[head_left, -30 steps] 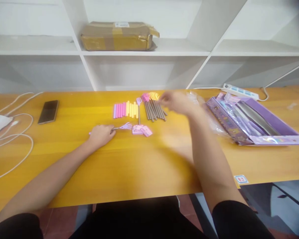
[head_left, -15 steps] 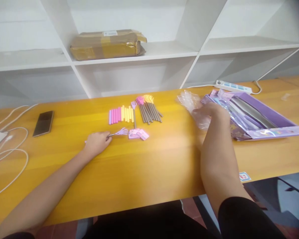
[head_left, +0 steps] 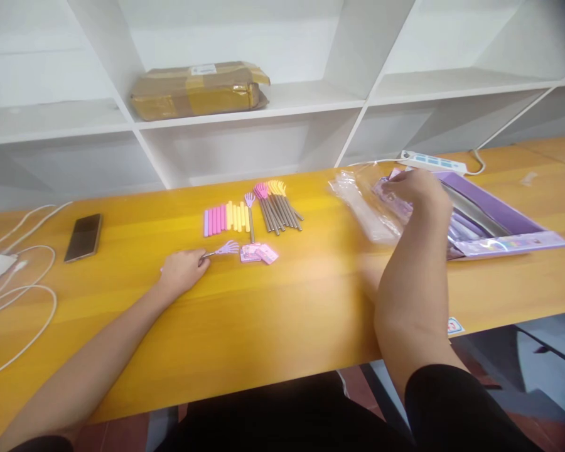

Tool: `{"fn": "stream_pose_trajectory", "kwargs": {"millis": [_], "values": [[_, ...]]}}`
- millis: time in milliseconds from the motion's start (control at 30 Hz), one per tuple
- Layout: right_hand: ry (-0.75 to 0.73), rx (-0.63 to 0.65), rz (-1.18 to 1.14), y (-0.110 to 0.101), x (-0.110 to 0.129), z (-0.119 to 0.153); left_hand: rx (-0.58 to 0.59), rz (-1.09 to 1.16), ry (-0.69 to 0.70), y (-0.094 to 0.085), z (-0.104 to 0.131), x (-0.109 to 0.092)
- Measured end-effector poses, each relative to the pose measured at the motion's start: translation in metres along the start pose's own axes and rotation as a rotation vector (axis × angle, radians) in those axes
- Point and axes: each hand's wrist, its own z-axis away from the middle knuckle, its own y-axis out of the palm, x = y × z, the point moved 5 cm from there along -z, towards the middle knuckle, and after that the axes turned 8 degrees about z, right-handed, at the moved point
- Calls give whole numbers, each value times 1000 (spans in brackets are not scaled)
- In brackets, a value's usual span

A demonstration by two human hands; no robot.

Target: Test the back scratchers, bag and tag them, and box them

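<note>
My left hand [head_left: 182, 270] rests on the table, closed round a back scratcher [head_left: 226, 247] whose purple claw head points right. Just past the claw lie small pink cards [head_left: 258, 253]. Behind them, a second purple back scratcher [head_left: 250, 199] lies beside a bunch of pink and yellow back scratchers [head_left: 280, 204] with metal shafts. A row of purple, pink and yellow tubes [head_left: 226, 218] sits to their left. At the right, my right hand [head_left: 419, 188] is closed on a clear plastic bag [head_left: 373, 199] over the purple box [head_left: 508, 246]; its fingertips are partly hidden.
A dark phone [head_left: 83, 237] and white cables [head_left: 51, 307] lie on the left of the table. A power strip [head_left: 433, 162] stands at the back right. White shelves with a taped cardboard box [head_left: 198, 94] rise behind the table.
My right hand has moved up and right, from the plastic bags to the near left side of the purple box, and clear plastic has shifted with it. My left hand stays in place.
</note>
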Motion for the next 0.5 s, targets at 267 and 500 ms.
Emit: {"fn": "stream_pose_trajectory", "kwargs": {"millis": [267, 500], "values": [[-109, 101, -558, -77, 43, 52, -292, 464, -18, -3, 4, 9], [-428, 149, -813, -98, 112, 86, -449, 749, 229, -10, 14, -5]]}}
